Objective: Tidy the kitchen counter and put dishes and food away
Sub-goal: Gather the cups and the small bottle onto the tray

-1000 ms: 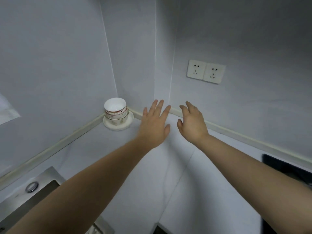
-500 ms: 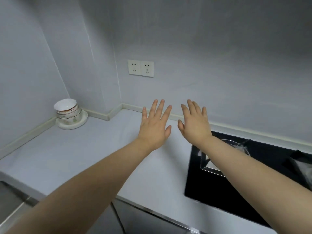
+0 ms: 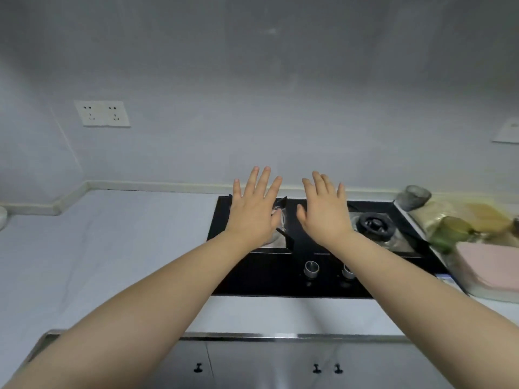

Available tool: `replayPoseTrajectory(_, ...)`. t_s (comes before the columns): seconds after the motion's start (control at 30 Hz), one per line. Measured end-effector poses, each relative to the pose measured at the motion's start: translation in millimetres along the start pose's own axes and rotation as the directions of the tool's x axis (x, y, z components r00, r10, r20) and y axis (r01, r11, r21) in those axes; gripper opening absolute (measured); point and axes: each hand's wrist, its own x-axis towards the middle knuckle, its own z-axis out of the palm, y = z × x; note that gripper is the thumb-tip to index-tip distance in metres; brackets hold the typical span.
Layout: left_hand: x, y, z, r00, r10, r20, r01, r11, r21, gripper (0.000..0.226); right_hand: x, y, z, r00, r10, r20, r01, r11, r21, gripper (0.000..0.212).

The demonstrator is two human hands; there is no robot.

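Fingers point(image 3: 262, 181) of the left hand point(image 3: 254, 217) and right hand point(image 3: 325, 217) are straight and spread, palms down, holding nothing — both hands hang over the black hob point(image 3: 280, 273). At 3 o'clock from them, on the tabletop point(image 3: 112, 248), sit a grey cup point(image 3: 414, 196), a green glass point(image 3: 449, 231) and a pink-lidded box point(image 3: 488, 262), close together.

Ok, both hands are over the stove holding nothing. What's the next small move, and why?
Probably swing the right hand rightward to the green cup beside the stove. Both it and the left hand are open and empty, and the things left to tidy cluster at that end of the counter.
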Motion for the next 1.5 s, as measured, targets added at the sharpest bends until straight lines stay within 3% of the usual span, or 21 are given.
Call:
replayPoseTrajectory(0.47, 77, 184, 39, 0.924, 0.380, -0.034, -0.381, 0.915, -0.133, 0.064, -66, 190, -4, 0.928, 0.372, 0.001, -0.368, 0.920, -0.135, 0.062)
replayPoseTrajectory(0.93, 192, 321, 99, 0.788, 0.615, -0.031, -0.598, 0.751, -0.279, 0.067, -66, 337, 22, 0.788, 0.613, 0.057, -0.587, 0.776, -0.230, 0.062)
replayPoseTrajectory(1.2, 213, 390, 125, 0.720, 0.694, -0.001, -0.651, 0.674, -0.348, 0.066, -97, 408, 34, 0.710, 0.700, 0.081, -0.675, 0.708, -0.206, 0.063)
replayPoseTrajectory(1.4, 234, 443, 145, 0.734, 0.678, 0.030, -0.620, 0.688, -0.378, 0.067, -101, 467, 46, 0.728, 0.679, 0.096, -0.660, 0.732, -0.170, 0.060)
replayPoseTrajectory(1.5, 249, 470, 160, 0.791, 0.606, 0.078, -0.529, 0.743, -0.410, 0.067, -94, 506, 58, 0.764, 0.634, 0.124, -0.620, 0.773, -0.134, 0.059)
